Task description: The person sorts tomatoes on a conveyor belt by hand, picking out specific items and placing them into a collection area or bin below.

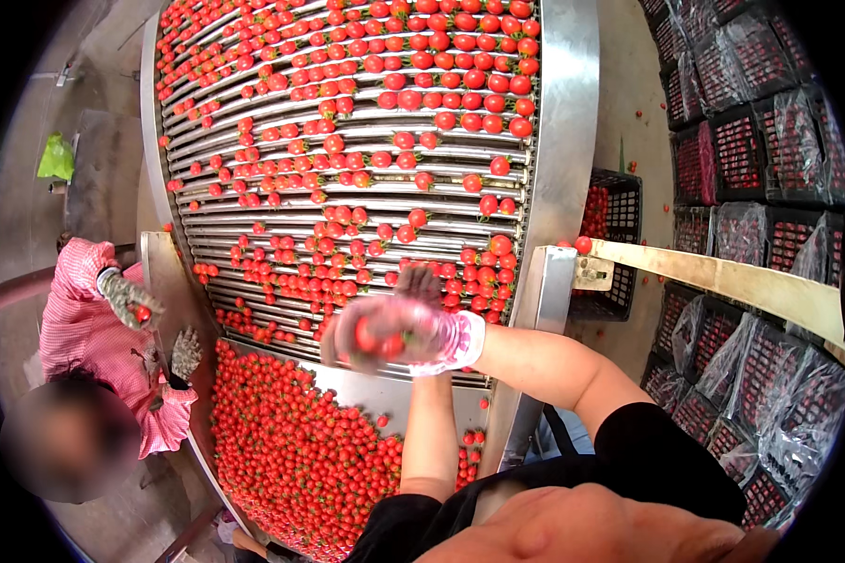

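Observation:
My right hand (394,334), in a glove with a pink-and-white cuff, is blurred above the lower rollers, with a few red tomatoes (367,336) in its palm. Its wrist crosses over my left arm. Just beyond it, my left hand (420,283), in a dark glove, is mostly hidden; its fingers lie over the metal roller conveyor (355,195), near small red tomatoes (468,273). Rows of such tomatoes, several with green stalks, rest between the rollers. Below them, a large heap of tomatoes (303,450) fills much of a metal chute (348,389).
A co-worker in a pink checked top (88,310) stands at left, one gloved hand (132,302) holding a tomato. Black crates (736,158) of tomatoes, some under clear plastic, line the right side. Another crate (623,211) sits beside the conveyor, below a pale beam (718,278).

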Tool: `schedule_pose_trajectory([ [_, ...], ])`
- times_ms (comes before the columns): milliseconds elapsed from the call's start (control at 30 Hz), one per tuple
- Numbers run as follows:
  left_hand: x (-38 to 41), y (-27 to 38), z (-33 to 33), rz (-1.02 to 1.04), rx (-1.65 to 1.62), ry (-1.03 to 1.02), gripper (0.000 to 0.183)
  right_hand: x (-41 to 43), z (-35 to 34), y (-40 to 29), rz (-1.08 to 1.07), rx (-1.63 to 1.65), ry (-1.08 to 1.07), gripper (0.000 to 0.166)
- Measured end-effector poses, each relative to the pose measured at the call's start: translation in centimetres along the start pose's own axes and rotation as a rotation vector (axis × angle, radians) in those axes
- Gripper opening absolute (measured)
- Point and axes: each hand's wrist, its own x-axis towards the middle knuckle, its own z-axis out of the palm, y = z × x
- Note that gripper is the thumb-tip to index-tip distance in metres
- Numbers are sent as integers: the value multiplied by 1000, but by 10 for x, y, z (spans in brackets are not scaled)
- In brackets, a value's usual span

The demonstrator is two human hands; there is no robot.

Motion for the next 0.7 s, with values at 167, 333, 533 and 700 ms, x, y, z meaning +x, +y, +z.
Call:
schedule_pose_trajectory([
  [167, 31, 52, 86, 361, 672, -125, 32, -12, -10, -11, -290, 125, 85, 34],
  [333, 156, 91, 187, 185, 1181, -355, 29, -37, 15, -23, 152, 86, -399, 33],
  [533, 222, 14, 248, 469, 1396, -607, 26, -78, -6, 11, 539, -56, -157, 24],
  [700, 244, -10, 247, 586, 1504, -594, 23, -71, -8, 20, 599, -144, -115, 25],
])
